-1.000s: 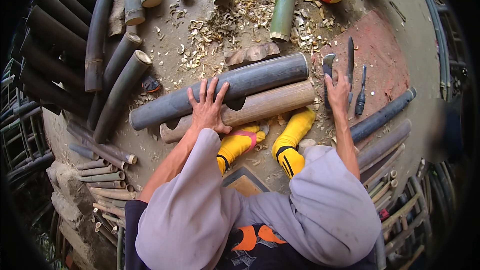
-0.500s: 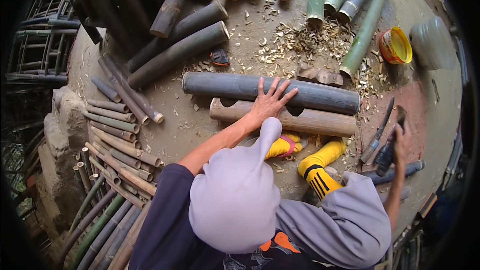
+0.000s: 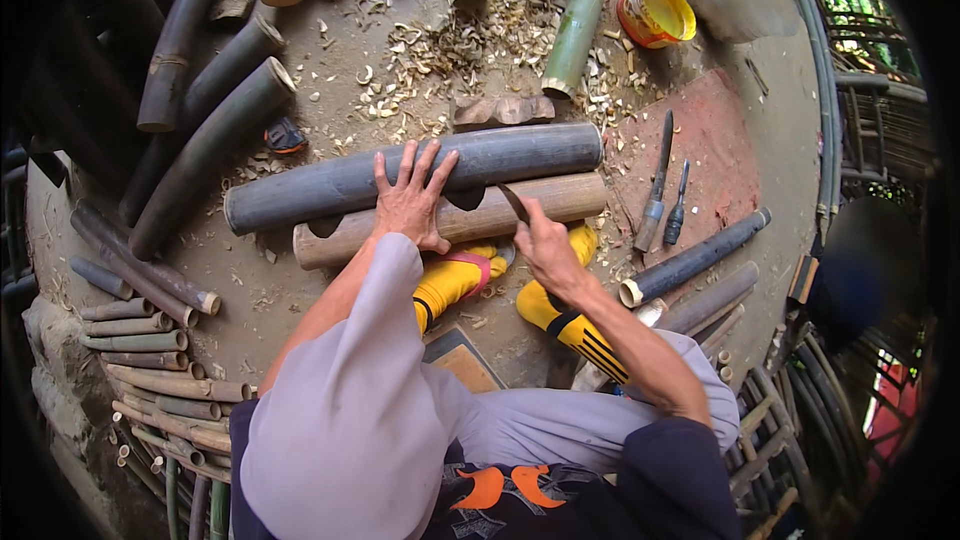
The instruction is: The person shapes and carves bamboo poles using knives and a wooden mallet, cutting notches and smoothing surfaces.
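Okay, I see left hand, fingers splayed on dark-grey bamboo tube and notched brown bamboo tube, right hand gripping dark-bladed knife; printed red-yellow tub beyond.

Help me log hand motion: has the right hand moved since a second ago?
Yes: relative to the red patch, the right hand has moved left, to the brown bamboo, holding a knife.

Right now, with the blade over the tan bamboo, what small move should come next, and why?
Probably ease the knife slightly left, to the edge of the nearest notch in the tan tube. The right hand holds its blade just right of that notch, while the left hand lies spread over the tan tube and the dark tube, seemingly steadying them.
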### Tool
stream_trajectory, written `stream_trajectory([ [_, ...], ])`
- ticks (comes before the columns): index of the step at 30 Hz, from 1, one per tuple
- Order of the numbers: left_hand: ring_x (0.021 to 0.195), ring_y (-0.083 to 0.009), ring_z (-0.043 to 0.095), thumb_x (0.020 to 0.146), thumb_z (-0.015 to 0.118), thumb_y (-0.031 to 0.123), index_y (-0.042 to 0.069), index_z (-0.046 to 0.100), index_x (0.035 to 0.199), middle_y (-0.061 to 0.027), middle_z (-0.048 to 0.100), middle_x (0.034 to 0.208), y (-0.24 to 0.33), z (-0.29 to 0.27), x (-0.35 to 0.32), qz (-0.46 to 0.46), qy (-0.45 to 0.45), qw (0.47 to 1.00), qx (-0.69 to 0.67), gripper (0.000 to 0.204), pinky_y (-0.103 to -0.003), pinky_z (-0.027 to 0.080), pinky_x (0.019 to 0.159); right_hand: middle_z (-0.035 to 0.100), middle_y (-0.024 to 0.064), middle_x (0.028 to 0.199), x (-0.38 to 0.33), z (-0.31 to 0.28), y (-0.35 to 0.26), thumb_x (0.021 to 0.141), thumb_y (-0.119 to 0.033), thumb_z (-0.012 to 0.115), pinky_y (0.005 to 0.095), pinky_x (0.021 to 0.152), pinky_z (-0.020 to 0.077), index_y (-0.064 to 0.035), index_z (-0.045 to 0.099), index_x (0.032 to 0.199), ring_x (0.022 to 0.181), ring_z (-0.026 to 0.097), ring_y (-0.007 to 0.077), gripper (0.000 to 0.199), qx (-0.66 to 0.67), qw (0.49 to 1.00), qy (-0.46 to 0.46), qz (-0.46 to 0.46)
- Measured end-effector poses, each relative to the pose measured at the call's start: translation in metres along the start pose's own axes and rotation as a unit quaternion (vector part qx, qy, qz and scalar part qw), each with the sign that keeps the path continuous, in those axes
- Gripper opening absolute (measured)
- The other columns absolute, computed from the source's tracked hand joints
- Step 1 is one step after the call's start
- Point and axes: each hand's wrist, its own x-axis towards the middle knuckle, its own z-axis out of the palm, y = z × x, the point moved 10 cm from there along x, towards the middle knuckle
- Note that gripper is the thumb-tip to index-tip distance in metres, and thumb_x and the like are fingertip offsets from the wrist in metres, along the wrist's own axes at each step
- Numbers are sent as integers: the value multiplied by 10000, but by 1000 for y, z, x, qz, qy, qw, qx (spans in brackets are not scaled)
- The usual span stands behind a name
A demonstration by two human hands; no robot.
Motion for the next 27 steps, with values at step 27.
stream_trajectory([
  [27, 1435, -321, 124, 268, 854, 470, 223, 253, 1481, -74, 236, 1520, -9, 1, -2, -5, -15, 999, -46, 1377, -630, 10, 1094, 598, 315, 761, 15, 38, 9, 864, -40, 538, 565, 595, 487, -32, 382, 1212, 721, 598, 508, 382, -46, 998, -8, 30],
])
